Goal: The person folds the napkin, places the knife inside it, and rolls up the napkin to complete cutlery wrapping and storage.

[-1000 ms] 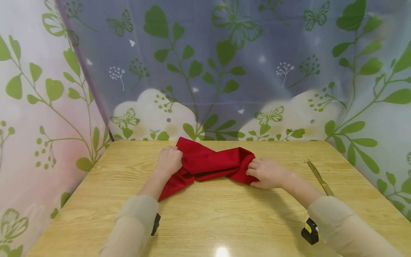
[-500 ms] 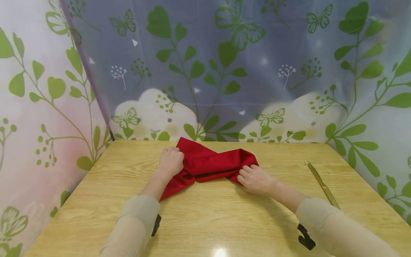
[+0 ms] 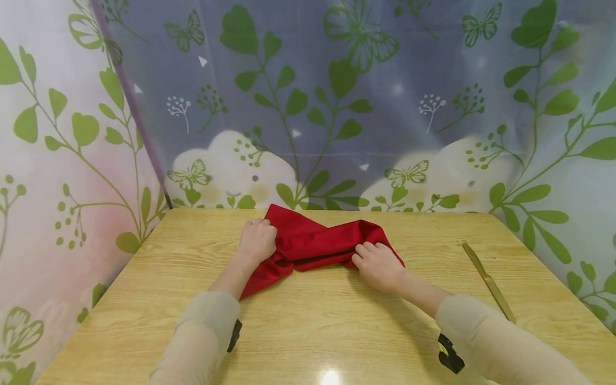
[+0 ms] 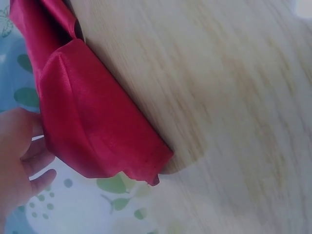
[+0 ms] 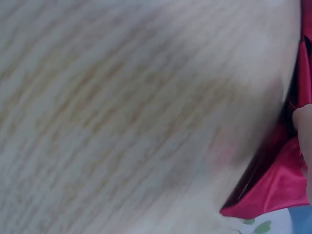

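A red cloth napkin (image 3: 317,243) lies gathered across the table, folded lengthwise in the middle, with both ends fanning out. My left hand (image 3: 258,240) grips its left part, knuckles up; in the left wrist view the fingers (image 4: 40,158) curl behind the satiny red napkin (image 4: 92,117). At the right part, my right hand (image 3: 377,266) pinches the near edge of the fold, and a corner sticks out past the wrist side. Only a bit of the right hand (image 5: 304,129) shows in the right wrist view, against the napkin (image 5: 278,185). Both thumbs are hidden in the head view.
A gold-coloured table knife (image 3: 488,280) lies on the wooden table (image 3: 308,321) to the right, beyond the right forearm. A patterned curtain (image 3: 308,107) with leaves and butterflies stands along the back and sides of the table.
My right hand has shifted left and slightly nearer, from the napkin's right end to the fold's near edge, baring the right corner. The left hand keeps its grip, nearly still.
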A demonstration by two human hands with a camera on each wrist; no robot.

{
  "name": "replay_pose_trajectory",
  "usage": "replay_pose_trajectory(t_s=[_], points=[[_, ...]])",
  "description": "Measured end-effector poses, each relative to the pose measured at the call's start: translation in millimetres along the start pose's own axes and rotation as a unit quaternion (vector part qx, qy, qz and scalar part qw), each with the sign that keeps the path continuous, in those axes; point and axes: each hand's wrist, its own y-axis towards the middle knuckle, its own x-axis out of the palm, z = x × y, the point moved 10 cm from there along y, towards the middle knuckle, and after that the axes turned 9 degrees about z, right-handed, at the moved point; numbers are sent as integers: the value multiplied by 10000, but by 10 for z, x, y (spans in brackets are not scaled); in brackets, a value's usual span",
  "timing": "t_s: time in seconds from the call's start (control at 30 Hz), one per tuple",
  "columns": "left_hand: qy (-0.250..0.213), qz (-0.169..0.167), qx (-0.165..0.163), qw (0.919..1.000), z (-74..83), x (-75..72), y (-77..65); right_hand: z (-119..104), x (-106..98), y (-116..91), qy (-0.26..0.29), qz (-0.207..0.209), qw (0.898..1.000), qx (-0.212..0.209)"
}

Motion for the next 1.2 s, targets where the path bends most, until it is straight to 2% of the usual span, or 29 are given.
replay_pose_trajectory(t_s=[0.17, 0.3, 0.43, 0.53, 0.67, 0.8, 0.9, 1.07, 1.2], points=[[-125, 206, -27, 9997, 12, -91, 28, 219, -197, 105, 766, 744, 9920, 673], [-264, 444, 97, 9986, 122, -240, 65, 422, -277, 201, 1224, 691, 9813, 1318], [-648, 748, 344, 9945, 346, -416, 116, 615, -319, 286, 1554, 257, 9668, 2010], [-1113, 790, 583, 9889, 566, -493, 152, 718, -352, 338, 1669, 23, 9574, 2357], [-1528, 462, 886, 9832, 885, -500, 171, 797, -408, 401, 1756, -11, 9515, 2526], [-1378, 324, 1028, 9846, 1095, -466, 138, 874, -496, 454, 1778, 238, 9482, 2620], [-1260, 307, 845, 9879, 1096, -403, 89, 932, -539, 482, 1757, 313, 9458, 2713], [-1239, 153, 427, 9913, 923, -275, 4, 989, -576, 503, 1868, 218, 9394, 2865], [-1232, 71, 320, 9918, 816, -215, -30, 1025, -644, 521, 1989, 336, 9345, 2933]])
